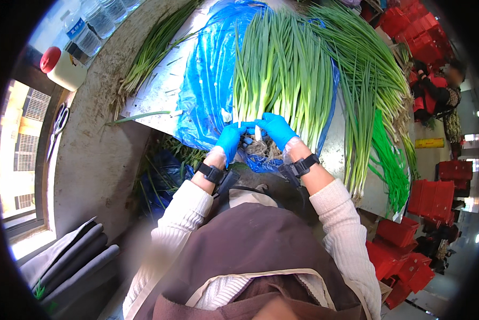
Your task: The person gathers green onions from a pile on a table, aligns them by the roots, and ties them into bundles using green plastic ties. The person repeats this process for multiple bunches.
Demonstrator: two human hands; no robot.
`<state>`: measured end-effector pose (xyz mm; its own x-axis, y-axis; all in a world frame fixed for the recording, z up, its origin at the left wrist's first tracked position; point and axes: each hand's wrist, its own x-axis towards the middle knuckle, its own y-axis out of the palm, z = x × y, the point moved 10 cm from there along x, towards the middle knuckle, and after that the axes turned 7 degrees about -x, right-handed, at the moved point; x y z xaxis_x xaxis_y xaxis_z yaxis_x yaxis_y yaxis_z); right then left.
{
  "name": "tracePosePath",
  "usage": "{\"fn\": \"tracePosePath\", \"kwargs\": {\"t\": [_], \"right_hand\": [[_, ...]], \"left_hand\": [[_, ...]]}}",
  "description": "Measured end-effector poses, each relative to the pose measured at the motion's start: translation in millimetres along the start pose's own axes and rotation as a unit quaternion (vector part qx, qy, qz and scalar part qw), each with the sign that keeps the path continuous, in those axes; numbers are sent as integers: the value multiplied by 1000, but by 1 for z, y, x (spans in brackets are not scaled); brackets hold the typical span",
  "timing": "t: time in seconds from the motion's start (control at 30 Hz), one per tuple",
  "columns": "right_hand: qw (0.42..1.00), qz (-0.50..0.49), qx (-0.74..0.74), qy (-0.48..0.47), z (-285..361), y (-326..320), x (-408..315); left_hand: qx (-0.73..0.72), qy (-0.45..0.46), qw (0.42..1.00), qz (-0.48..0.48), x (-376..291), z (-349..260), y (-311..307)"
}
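A wide layer of green onions [283,68] lies on a blue plastic sheet [207,80], with its white ends towards me. My left hand [230,140], in a blue glove, is at the root end of the layer's left side, its fingers bent. My right hand [277,129], gloved alike, has its thumb and fingers around the white base of a green onion [258,133]. The fingertips of both hands nearly meet there. Stringy roots [263,149] hang below them. Whether my left fingers grip a stalk is hidden.
More green onions [367,72] lie on the right, beside green ties [391,176]. Another bunch [155,48] is at the upper left. Scissors [59,122], a white jug [65,70] and water bottles [81,34] stand or lie far left. Red crates [431,200] and a person [435,88] are at right.
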<state>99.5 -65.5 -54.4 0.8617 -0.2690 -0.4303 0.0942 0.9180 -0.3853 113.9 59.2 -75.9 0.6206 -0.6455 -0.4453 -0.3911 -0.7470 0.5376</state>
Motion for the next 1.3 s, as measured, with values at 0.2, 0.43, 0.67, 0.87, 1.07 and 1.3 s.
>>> {"fn": "tracePosePath", "kwargs": {"t": [0.2, 0.43, 0.67, 0.87, 1.07, 1.3], "right_hand": [[994, 45, 98, 19, 27, -30, -37], [992, -68, -107, 23, 9, -94, -112], [880, -167, -445, 8, -41, -126, -145], [940, -62, -335, 38, -59, -127, -141], [901, -98, -412, -95, -24, -115, -131], [938, 64, -330, -83, -26, -108, -96]], "left_hand": [[-81, 11, 996, 32, -6, -12, 2], [-160, -53, 982, 90, -4, 7, 35], [-165, -158, 967, 114, -4, 48, 80], [-124, -203, 962, 136, -9, 76, 119], [-70, -146, 978, 127, 3, 89, 145], [5, -187, 972, 142, -10, 113, 142]]}}
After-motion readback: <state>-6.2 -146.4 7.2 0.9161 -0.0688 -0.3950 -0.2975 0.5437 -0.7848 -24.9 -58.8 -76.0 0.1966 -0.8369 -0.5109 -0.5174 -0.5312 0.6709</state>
